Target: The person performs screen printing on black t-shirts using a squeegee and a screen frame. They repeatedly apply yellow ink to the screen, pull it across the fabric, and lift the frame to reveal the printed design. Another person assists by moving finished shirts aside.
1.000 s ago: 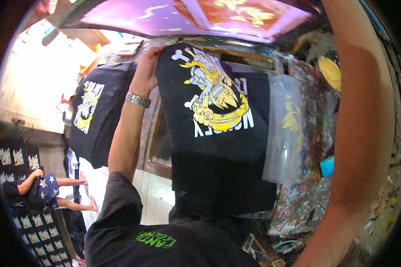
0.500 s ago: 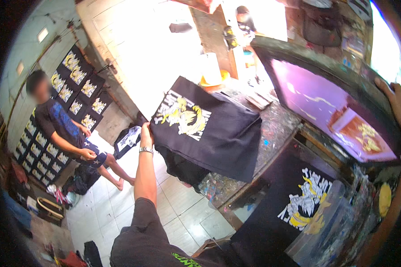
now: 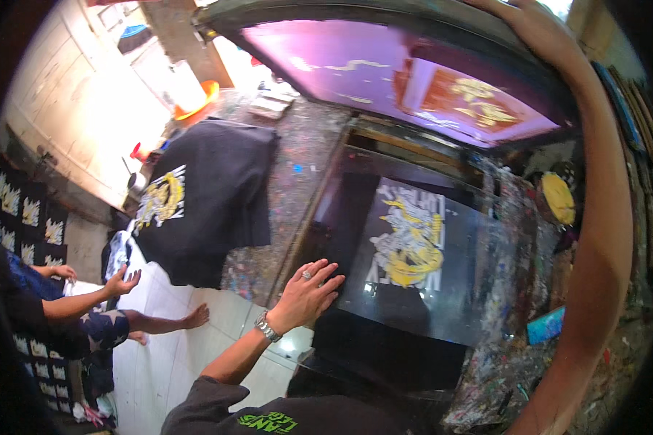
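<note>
— The fingers of the left hand are seen spread and laid flat; nothing is gripped by them. A ring is worn on one finger, and a metal watch is worn at the wrist.

— What is touched by that hand?

— The near left corner of a black shirt is pressed by the fingertips. The shirt is laid flat on the printing board, with a yellow and white print shown on its middle, and a glossy sheen is seen over it.

— And the right hand?

— The right arm is raised along the right side of the view, and the right hand is placed on the top edge of the raised screen frame. Whether its fingers are closed round the frame cannot be told, since they are cut off at the rim. The frame is held tilted up above the shirt, and its purple mesh carries a yellow design.

— What else is seen nearby?

— A second black shirt with a yellow print is draped over the paint-speckled table to the left, well apart from the hand. Further left, another person is seated on the tiled floor, with one open hand raised. Rows of printed black shirts are laid along the wall behind.
</note>
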### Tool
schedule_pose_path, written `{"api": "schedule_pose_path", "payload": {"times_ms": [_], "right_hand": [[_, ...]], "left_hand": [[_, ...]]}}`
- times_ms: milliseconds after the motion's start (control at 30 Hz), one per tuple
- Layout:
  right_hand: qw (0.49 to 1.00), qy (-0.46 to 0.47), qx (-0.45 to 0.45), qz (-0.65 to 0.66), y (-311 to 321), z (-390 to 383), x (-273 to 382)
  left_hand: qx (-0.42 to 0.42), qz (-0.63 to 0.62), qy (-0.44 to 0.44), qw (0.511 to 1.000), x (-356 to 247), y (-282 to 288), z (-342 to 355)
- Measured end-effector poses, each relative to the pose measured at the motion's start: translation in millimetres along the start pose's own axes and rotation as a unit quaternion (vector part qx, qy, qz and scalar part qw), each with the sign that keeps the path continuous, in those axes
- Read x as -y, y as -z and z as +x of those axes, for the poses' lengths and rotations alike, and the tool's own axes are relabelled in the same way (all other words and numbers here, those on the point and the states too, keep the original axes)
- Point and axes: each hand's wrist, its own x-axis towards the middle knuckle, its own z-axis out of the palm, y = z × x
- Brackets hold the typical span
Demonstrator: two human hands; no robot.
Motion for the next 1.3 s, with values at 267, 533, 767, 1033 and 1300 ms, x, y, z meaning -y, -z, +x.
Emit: {"api": "schedule_pose_path", "payload": {"times_ms": [267,533,767,1033,1300], "right_hand": [[1.000,-0.010,0.006,-0.019,11.3,-11.5,-18.9],[0.991,0.124,-0.010,0.048,-15.7,16.0,-41.7],[0.992,0.123,-0.006,0.039,-16.1,19.0,-32.9],[0.998,0.050,0.028,0.021,-4.5,18.3,-25.8],[0.995,0.086,0.017,0.049,-0.9,13.6,-34.3]], "left_hand": [[0.070,-0.012,-0.049,0.996,-24.8,-24.3,56.5],[0.085,-0.002,-0.029,0.996,-45.4,-60.5,91.2],[0.092,-0.005,-0.030,0.995,-56.3,-61.6,89.2],[0.106,0.008,-0.047,0.993,-65.0,-60.8,88.7],[0.078,-0.002,-0.038,0.996,-64.2,-67.2,85.7]]}}
